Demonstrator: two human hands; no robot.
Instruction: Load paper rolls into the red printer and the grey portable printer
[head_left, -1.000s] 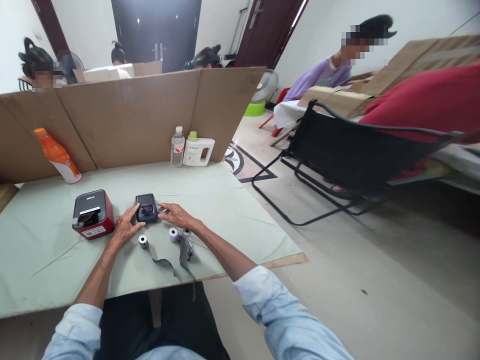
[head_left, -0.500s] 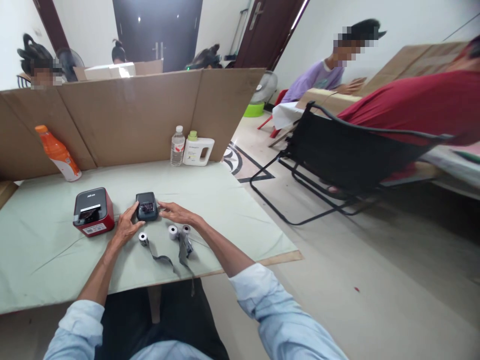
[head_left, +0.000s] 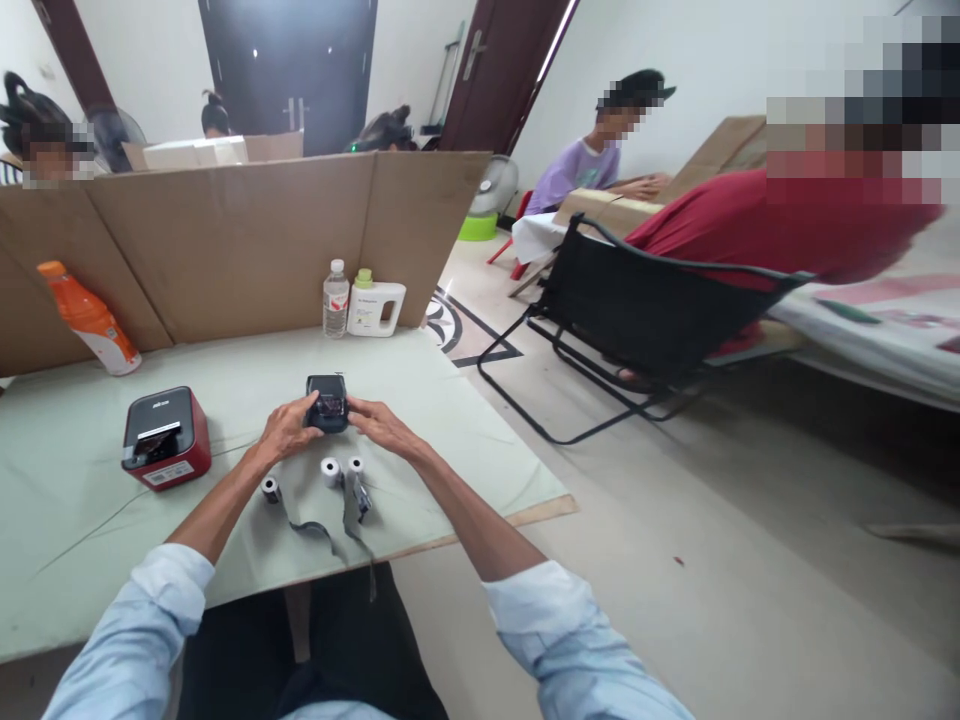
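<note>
A small black portable printer (head_left: 328,403) with a dark window on top lies on the table between my hands. My left hand (head_left: 291,427) grips its left side, thumb at the near edge and fingers along the top left. On the opposite side, my right hand (head_left: 382,424) presses its fingers to the right edge. Nearer to me lie three paper rolls: one (head_left: 270,489) on the left with its strip unwound, and a pair, a left roll (head_left: 330,471) and a right roll (head_left: 356,468), with dark loose strips. A red and black label printer (head_left: 166,438) sits to the left.
Along the cardboard partition (head_left: 262,245) stand an orange bottle (head_left: 90,318), leaning, a clear water bottle (head_left: 336,300) and a white jug (head_left: 376,306). The table's right edge (head_left: 540,505) borders the floor. A black folding chair (head_left: 645,310) with a person in red is at right.
The small black printer has shifted right across the table, away from the red printer, with both my hands on it. My view has turned slightly right.
</note>
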